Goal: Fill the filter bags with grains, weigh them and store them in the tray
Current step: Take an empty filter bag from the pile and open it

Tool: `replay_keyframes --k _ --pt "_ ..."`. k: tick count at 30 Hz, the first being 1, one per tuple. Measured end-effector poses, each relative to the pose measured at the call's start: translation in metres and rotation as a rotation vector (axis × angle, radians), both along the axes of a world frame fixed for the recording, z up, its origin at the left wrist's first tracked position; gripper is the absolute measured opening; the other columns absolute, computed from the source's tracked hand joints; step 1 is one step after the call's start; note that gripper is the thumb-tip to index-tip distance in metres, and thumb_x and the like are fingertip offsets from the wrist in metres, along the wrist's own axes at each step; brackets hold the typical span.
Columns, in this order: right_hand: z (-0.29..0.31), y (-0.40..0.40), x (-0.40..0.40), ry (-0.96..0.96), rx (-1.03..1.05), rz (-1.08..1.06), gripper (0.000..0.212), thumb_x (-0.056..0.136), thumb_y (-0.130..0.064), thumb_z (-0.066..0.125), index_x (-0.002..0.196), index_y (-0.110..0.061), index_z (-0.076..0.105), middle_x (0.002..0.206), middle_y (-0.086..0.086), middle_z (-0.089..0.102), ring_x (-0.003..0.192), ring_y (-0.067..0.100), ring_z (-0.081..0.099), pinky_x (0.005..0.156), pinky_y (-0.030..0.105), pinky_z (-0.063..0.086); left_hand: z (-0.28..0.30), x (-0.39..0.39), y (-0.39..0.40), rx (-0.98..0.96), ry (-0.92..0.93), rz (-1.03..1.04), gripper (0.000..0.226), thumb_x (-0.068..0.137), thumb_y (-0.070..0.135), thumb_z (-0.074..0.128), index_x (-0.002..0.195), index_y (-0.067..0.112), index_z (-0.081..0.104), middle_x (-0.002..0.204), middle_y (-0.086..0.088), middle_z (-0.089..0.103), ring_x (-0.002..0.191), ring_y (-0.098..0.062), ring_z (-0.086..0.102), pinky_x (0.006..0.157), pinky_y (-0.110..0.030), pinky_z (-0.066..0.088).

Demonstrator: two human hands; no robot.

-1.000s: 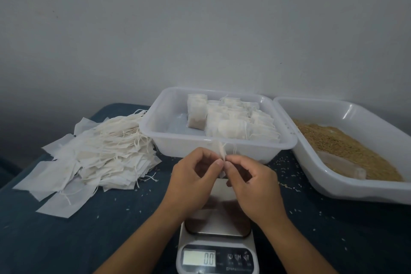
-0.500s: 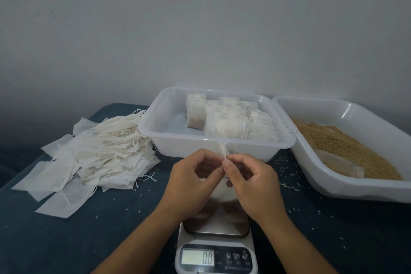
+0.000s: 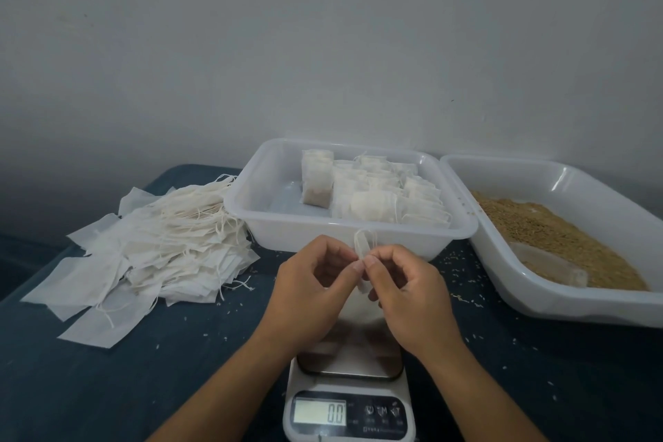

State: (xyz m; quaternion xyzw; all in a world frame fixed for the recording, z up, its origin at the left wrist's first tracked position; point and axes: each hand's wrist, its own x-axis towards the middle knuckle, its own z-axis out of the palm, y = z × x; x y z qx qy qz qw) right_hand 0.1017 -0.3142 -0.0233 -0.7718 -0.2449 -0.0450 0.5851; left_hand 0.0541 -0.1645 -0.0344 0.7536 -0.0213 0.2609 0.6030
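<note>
Dark table [image 3: 89, 387], scale [image 3: 349, 413] (reads 0.0), hands pinching bag [image 3: 360, 248]

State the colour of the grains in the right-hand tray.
Golden brown, seen in the head view: the grains fill the white tray.

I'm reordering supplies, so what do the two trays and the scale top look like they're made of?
Storage tray and grain tray: probably plastic, milky, translucent, glossy on the rims. Scale platform: likely brushed steel, grey sheen with blurred reflections; its body looks like white plastic.
</note>
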Motion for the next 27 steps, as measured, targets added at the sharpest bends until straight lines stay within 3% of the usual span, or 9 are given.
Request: replay_keyframes --k 5,9,13,18,23,27 --pt "0.0011 -0.0007 0.0014 0.087 0.084 0.037 0.018 0.099 -0.016 0.065 0.086 -0.021 0.076 0.072 0.001 0.072 0.06 0.009 0.063 0.058 0.02 0.052 -0.0001 -0.0011 0.0011 0.015 -0.015 -0.007 0.014 0.087 0.022 0.079 0.092 0.023 0.067 0.086 0.004 0.076 0.082 -0.015 0.075 0.074 -0.022 0.058" --pt "0.0025 -0.0018 0.0018 0.197 0.156 0.064 0.018 0.096 -0.015 0.069 0.081 -0.02 0.079 0.069 0.01 0.069 0.058 0.01 0.056 0.056 0.022 0.05 -0.0007 -0.0021 0.0013 0.041 -0.028 -0.021 0.02 0.085 0.023 0.078 0.08 0.031 0.06 0.083 0.003 0.073 0.079 -0.016 0.074 0.073 -0.021 0.057" --pt "0.002 -0.0008 0.0007 0.192 0.154 0.051 0.017 0.095 -0.014 0.069 0.082 -0.017 0.079 0.066 0.003 0.069 0.057 0.007 0.054 0.054 0.021 0.049 -0.0029 -0.0001 0.0018 0.04 -0.012 0.021 0.024 0.085 0.023 0.074 0.075 0.033 0.055 0.082 0.004 0.072 0.073 -0.011 0.069 0.069 -0.019 0.054" --pt "-0.0005 -0.0015 0.0026 0.105 0.051 -0.078 0.013 0.095 -0.021 0.067 0.084 -0.022 0.073 0.073 -0.004 0.072 0.063 0.01 0.063 0.062 0.028 0.054 -0.0051 0.0023 0.0025 0.051 -0.006 0.157 0.019 0.082 0.03 0.067 0.074 0.038 0.051 0.078 0.003 0.069 0.07 -0.019 0.066 0.068 -0.037 0.058" --pt "-0.0031 -0.0039 0.0026 -0.062 -0.098 -0.158 0.015 0.092 -0.019 0.069 0.078 -0.026 0.069 0.07 -0.014 0.067 0.065 0.003 0.061 0.059 0.012 0.044 -0.0065 0.0031 0.0065 0.165 -0.087 0.32 0.016 0.077 0.038 0.062 0.077 0.043 0.047 0.075 0.011 0.067 0.065 -0.011 0.063 0.058 -0.012 0.046" --pt "0.0006 -0.005 -0.0005 -0.375 -0.161 -0.188 0.007 0.091 -0.022 0.075 0.093 -0.023 0.069 0.082 -0.017 0.062 0.072 0.008 0.061 0.062 0.011 0.046 -0.0071 0.0022 0.008 0.288 -0.136 0.372 0.02 0.078 0.037 0.062 0.081 0.042 0.044 0.084 0.016 0.064 0.069 -0.008 0.063 0.059 -0.009 0.045"
